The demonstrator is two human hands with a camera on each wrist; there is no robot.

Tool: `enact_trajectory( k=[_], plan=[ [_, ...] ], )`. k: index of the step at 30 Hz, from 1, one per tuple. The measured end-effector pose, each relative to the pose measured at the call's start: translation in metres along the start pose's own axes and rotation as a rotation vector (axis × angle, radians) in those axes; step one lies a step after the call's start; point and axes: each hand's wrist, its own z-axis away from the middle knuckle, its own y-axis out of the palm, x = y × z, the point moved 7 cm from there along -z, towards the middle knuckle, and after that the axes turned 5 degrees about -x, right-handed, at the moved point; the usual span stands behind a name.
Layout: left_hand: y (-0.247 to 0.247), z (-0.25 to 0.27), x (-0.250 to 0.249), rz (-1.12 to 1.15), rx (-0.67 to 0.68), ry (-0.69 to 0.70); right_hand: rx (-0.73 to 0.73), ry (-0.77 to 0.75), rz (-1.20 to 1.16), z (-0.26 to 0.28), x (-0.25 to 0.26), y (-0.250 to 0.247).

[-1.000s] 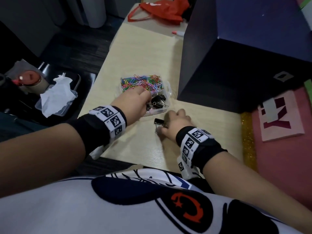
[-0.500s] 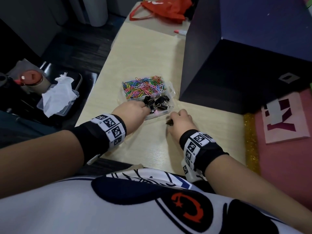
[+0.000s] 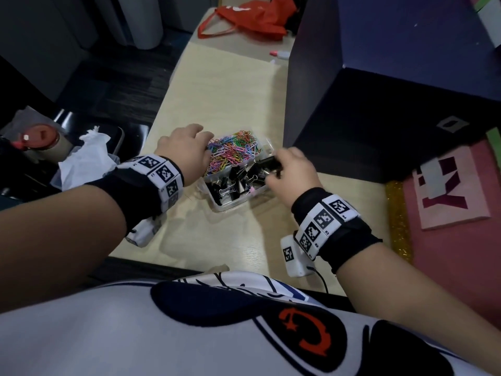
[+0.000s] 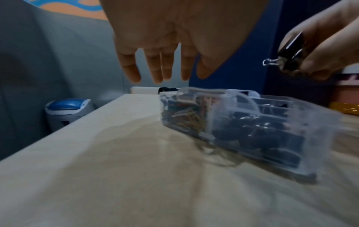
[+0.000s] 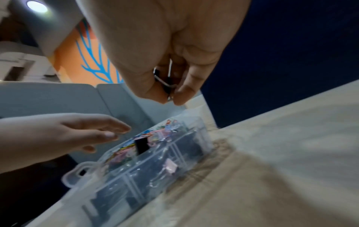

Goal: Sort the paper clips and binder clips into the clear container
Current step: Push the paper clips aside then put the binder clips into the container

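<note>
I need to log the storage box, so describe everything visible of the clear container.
The clear container is a shallow, lidless box of see-through plastic with a divider, sitting flat on the table. Its far compartment holds coloured paper clips, the near one black binder clips. A tab with a hole sticks out at one end. The left hand hovers open at its left side; the right hand holds a binder clip above it.

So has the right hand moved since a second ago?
Yes. The right hand, pinching a black binder clip, has gone from the bare table in front of the clear container up over its right edge, toward the dark box.
</note>
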Motion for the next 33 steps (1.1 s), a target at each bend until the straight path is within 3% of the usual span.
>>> enact_trajectory(
  k=[3,7,13,25,33],
  plan=[
    [0.006,-0.005,0.003,-0.066,0.098,-0.018,0.138,-0.073,-0.008,0.002,0.014,0.014],
    [0.006,-0.008,0.002,-0.138,0.071,0.002,0.162,-0.120,0.051,0.001,0.018,0.022],
    [0.013,-0.014,0.006,-0.175,0.111,0.049,0.363,-0.251,0.267,0.025,0.026,0.056],
    [0.012,-0.015,0.004,-0.169,0.117,0.069,0.145,-0.111,0.245,0.018,0.003,0.034],
    [0.012,-0.013,0.000,-0.170,0.123,0.063,0.205,-0.191,0.275,0.031,0.006,0.052]
  ],
)
